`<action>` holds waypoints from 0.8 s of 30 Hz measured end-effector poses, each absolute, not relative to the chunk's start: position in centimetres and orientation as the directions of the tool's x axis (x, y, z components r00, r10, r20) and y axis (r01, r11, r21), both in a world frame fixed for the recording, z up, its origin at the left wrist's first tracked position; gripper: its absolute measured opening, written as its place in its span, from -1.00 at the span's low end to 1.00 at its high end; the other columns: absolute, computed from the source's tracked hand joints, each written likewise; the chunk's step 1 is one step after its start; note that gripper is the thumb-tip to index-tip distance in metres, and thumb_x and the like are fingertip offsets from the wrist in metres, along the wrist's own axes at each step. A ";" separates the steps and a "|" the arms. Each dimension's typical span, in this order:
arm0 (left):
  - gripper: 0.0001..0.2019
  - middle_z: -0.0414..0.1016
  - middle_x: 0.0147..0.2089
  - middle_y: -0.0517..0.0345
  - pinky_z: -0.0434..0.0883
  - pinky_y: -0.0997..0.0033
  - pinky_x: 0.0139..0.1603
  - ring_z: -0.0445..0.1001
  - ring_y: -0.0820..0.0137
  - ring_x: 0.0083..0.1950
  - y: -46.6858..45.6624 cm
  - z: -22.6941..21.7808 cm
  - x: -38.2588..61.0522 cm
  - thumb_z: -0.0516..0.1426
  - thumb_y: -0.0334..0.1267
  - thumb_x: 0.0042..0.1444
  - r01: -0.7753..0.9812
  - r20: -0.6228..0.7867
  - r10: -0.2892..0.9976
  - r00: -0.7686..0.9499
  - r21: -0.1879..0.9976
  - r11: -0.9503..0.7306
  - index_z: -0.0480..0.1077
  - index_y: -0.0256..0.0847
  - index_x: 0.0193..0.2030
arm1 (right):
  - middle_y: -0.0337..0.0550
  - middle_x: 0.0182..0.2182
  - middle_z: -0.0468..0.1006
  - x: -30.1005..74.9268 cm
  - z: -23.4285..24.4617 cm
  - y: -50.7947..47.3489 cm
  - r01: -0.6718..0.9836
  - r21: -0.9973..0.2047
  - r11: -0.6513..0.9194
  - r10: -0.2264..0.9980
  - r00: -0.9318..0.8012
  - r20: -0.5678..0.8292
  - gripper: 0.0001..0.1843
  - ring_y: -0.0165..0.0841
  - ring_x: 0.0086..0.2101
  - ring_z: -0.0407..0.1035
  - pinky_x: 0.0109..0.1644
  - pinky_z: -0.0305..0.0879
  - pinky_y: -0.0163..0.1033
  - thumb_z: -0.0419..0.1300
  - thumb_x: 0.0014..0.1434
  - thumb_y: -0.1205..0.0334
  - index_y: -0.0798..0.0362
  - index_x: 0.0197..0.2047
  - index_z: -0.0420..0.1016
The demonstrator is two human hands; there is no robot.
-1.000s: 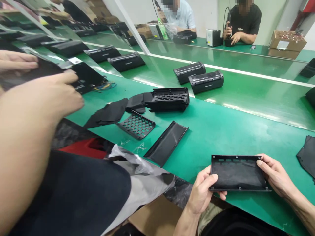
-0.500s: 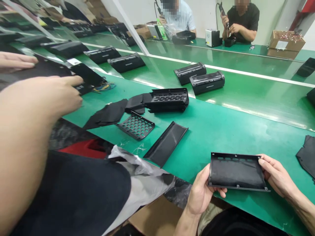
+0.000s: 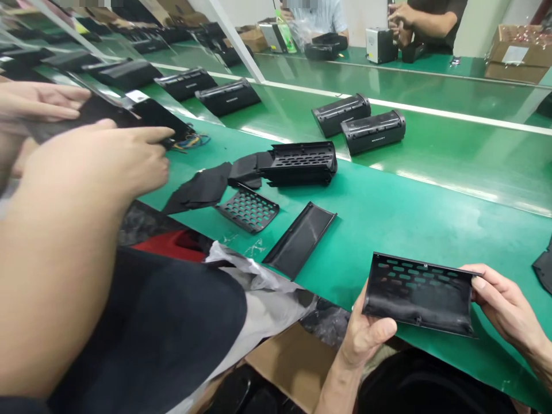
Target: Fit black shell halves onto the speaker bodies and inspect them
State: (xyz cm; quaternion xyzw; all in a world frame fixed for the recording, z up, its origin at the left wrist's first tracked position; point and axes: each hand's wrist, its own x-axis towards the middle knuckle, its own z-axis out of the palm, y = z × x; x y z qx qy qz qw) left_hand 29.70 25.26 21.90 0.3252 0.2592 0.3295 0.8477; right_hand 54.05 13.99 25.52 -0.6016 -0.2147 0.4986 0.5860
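Note:
Between my two hands is a black plastic cover (image 3: 420, 305), curved, with rows of slots in its upper part and small screw tabs along its edges. A dark sheet seems to line part of its inner face. My left hand (image 3: 366, 336) grips the cover's left end, thumb at the lower edge and the other fingers mostly hidden behind. At the right end, my right hand (image 3: 502, 302) pinches the upper corner with the thumb in front. Left of the cover, a black curved panel (image 3: 302, 241) and a slotted black cover (image 3: 250, 210) lie on the green table (image 3: 388, 213).
Stacked slotted covers (image 3: 302, 164) stand mid-table beside black sheets (image 3: 200, 187). Several finished-looking black housings (image 3: 375, 132) rest on the green conveyor (image 3: 452, 132). A co-worker's arm (image 3: 81, 190) reaches in from the left over a black part. More dark sheets (image 3: 544, 267) lie at far right.
The cover in my hands has tilted so that more of its slots show. My left thumb now lies over its lower edge. The co-worker's near hand has shifted right in view.

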 end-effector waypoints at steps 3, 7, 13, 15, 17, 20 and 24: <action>-0.13 0.60 0.26 -0.16 0.42 -0.19 0.38 0.51 -0.15 0.34 25.1 21.7 29.6 0.50 -0.01 -0.08 -0.393 -0.232 0.733 0.640 0.720 0.571 0.40 -0.11 0.39 | -0.18 -0.40 0.61 54.0 25.5 14.2 -0.311 -0.922 -0.232 0.843 0.407 -0.350 -0.61 -0.28 -0.36 0.44 -0.24 0.41 -0.24 0.43 0.26 -0.17 -0.08 -0.02 0.73; -0.15 0.62 0.24 -0.15 0.41 -0.18 0.39 0.50 -0.14 0.34 25.3 22.2 29.8 0.49 0.00 -0.06 -0.384 -0.235 0.717 0.656 0.714 0.585 0.40 -0.11 0.38 | -0.16 -0.38 0.61 54.0 25.0 14.0 -0.328 -0.910 -0.256 0.825 0.416 -0.382 -0.59 -0.28 -0.38 0.43 -0.26 0.40 -0.21 0.42 0.26 -0.17 -0.05 -0.01 0.72; -0.09 0.65 0.19 -0.10 0.33 -0.17 0.47 0.49 -0.12 0.35 24.9 21.9 30.5 0.51 0.10 -0.12 -0.350 -0.207 0.676 0.707 0.728 0.589 0.41 -0.11 0.37 | -0.16 -0.40 0.59 53.1 25.2 13.8 -0.336 -0.887 -0.318 0.812 0.387 -0.438 -0.59 -0.21 -0.36 0.42 -0.21 0.40 -0.15 0.38 0.30 -0.15 -0.06 0.05 0.66; -0.04 0.64 0.19 -0.11 0.29 -0.21 0.48 0.49 -0.13 0.36 24.7 21.6 30.9 0.52 0.11 -0.15 -0.367 -0.168 0.657 0.735 0.716 0.594 0.38 -0.13 0.39 | -0.18 -0.40 0.58 52.4 25.7 13.8 -0.345 -0.874 -0.341 0.801 0.380 -0.462 -0.64 -0.22 -0.35 0.41 -0.19 0.41 -0.17 0.35 0.32 -0.12 -0.08 0.04 0.65; -0.01 0.61 0.23 -0.12 0.27 -0.23 0.48 0.46 -0.16 0.39 24.7 21.6 31.3 0.52 0.13 -0.15 -0.408 -0.124 0.661 0.740 0.700 0.587 0.36 -0.12 0.41 | -0.17 -0.40 0.59 52.0 26.4 13.9 -0.354 -0.857 -0.375 0.804 0.336 -0.491 -0.64 -0.21 -0.35 0.43 -0.20 0.43 -0.17 0.32 0.33 -0.14 -0.08 0.01 0.66; 0.00 0.53 0.33 -0.15 0.26 -0.26 0.48 0.34 -0.24 0.47 24.9 22.1 31.9 0.48 0.23 -0.14 -0.475 -0.079 0.674 0.735 0.649 0.594 0.35 -0.09 0.43 | -0.10 -0.35 0.65 53.3 27.1 14.7 -0.278 -0.868 -0.411 0.853 0.219 -0.474 -0.50 -0.18 -0.40 0.51 -0.21 0.50 -0.09 0.25 0.33 -0.25 -0.07 0.10 0.65; 0.06 0.44 0.41 -0.14 0.23 -0.35 0.48 0.24 -0.36 0.52 26.4 22.7 32.3 0.47 0.29 -0.17 -0.497 -0.058 0.684 0.727 0.643 0.582 0.34 -0.07 0.47 | 0.15 0.08 0.68 59.1 27.8 20.3 0.136 -0.932 -0.336 0.925 0.234 -0.300 -0.36 0.02 -0.12 0.65 -0.11 0.64 0.05 0.17 0.32 -0.34 -0.04 0.19 0.59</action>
